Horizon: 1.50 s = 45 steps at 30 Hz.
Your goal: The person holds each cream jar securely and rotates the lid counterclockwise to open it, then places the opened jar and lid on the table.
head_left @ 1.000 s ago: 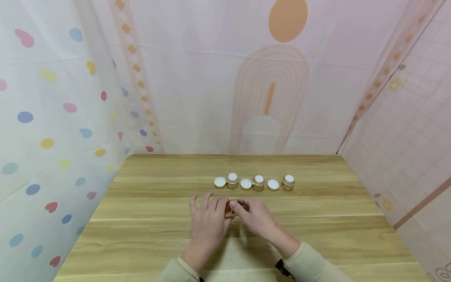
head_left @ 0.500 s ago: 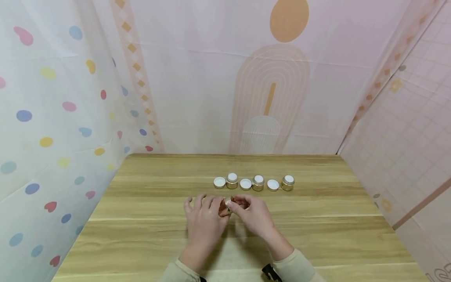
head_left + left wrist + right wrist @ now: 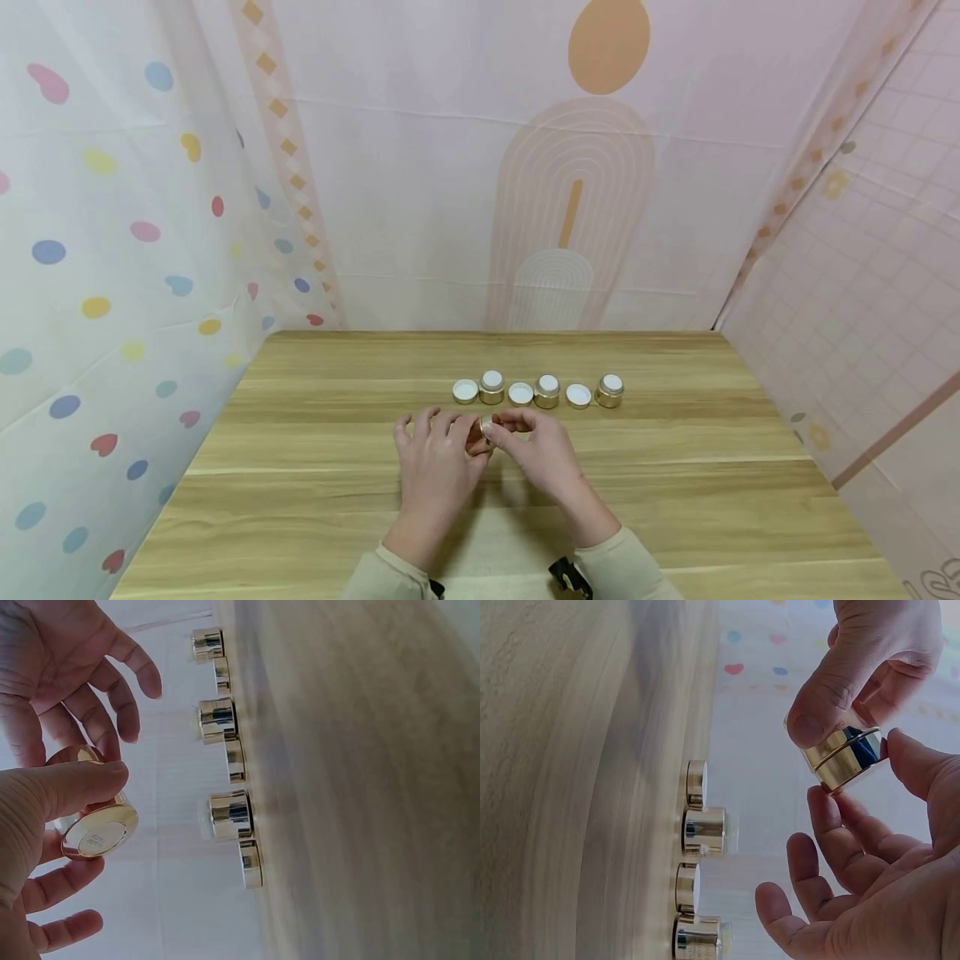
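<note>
A small gold jar (image 3: 487, 427) is held between both hands above the table, tilted on its side. My left hand (image 3: 437, 471) grips its body, thumb across the side, and the printed round base (image 3: 101, 834) shows in the left wrist view. From the other side my right hand (image 3: 547, 454) pinches the gold lid (image 3: 859, 763) between thumb and fingertips; a seam between lid and body is visible in the right wrist view. The right hand's remaining fingers are spread loosely. In the head view, fingers hide much of the jar.
Beyond the hands, a row on the wooden table (image 3: 300, 467) alternates upturned lids with white insides (image 3: 465, 392) and uncapped gold jars (image 3: 491, 389) with white tops, three of each. Patterned curtains (image 3: 420, 208) surround the table's back and sides.
Both hands have shifted slightly left with the jar, and more of it shows between them. My right forearm has swung left. The row of jars and lids stays put.
</note>
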{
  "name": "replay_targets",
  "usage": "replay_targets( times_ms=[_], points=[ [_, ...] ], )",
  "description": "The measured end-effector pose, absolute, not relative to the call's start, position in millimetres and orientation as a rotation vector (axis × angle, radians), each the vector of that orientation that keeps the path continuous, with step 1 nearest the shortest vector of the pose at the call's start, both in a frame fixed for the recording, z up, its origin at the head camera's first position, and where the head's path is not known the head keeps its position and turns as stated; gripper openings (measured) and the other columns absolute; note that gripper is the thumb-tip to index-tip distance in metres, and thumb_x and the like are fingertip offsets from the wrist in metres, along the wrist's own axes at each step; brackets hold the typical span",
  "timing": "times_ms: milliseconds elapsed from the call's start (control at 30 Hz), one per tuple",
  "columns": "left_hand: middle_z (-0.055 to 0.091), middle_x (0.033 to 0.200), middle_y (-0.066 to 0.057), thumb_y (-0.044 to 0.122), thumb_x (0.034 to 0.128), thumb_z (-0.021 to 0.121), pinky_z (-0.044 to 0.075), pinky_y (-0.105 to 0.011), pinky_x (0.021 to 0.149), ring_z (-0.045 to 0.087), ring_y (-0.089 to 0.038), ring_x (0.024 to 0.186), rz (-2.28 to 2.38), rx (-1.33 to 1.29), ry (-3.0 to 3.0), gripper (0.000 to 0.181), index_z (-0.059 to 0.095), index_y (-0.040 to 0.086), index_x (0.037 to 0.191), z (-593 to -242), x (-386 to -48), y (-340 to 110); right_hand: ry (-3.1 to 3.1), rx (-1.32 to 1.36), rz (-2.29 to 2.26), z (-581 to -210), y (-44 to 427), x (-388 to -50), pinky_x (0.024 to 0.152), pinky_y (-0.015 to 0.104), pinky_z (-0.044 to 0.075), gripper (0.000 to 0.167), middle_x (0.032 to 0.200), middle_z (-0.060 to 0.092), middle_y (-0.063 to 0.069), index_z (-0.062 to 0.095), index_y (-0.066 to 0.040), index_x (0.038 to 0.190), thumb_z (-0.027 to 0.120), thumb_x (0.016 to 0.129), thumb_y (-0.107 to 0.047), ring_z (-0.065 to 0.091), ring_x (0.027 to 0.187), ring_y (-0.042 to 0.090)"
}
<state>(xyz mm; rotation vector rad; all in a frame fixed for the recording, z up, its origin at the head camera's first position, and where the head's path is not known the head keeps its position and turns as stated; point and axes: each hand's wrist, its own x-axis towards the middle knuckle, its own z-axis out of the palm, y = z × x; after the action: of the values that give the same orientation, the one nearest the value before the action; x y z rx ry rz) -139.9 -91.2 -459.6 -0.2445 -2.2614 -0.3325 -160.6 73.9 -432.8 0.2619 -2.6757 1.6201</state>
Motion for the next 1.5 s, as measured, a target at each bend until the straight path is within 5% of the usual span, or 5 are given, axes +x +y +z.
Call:
replay_targets(
  times_ms=[1300, 1500],
  points=[
    [0.079, 0.099, -0.006, 0.028, 0.0642, 0.101, 0.046, -0.067, 0.101, 0.070, -0.035, 0.107, -0.342, -0.299, -2.366, 0.041, 0.078, 0.016, 0.097, -457, -141, -99, -2.817, 0.424, 1.620, -430, 83, -172, 0.092, 0.042, 0.062, 0.042, 0.119, 0.080, 0.008, 0.077, -0.009, 0.127, 0.074, 0.101, -0.042, 0.074, 0.110, 0.022],
    [0.078, 0.099, -0.005, 0.025, 0.0645, 0.099, 0.046, -0.068, 0.101, 0.070, -0.034, 0.106, -0.343, -0.305, -2.363, 0.040, 0.078, 0.017, 0.097, -457, -142, -99, -2.842, 0.418, 1.593, -429, 83, -173, 0.084, 0.035, 0.059, 0.041, 0.114, 0.080, 0.005, 0.078, -0.011, 0.126, 0.073, 0.102, -0.043, 0.071, 0.102, 0.016]
  ],
)
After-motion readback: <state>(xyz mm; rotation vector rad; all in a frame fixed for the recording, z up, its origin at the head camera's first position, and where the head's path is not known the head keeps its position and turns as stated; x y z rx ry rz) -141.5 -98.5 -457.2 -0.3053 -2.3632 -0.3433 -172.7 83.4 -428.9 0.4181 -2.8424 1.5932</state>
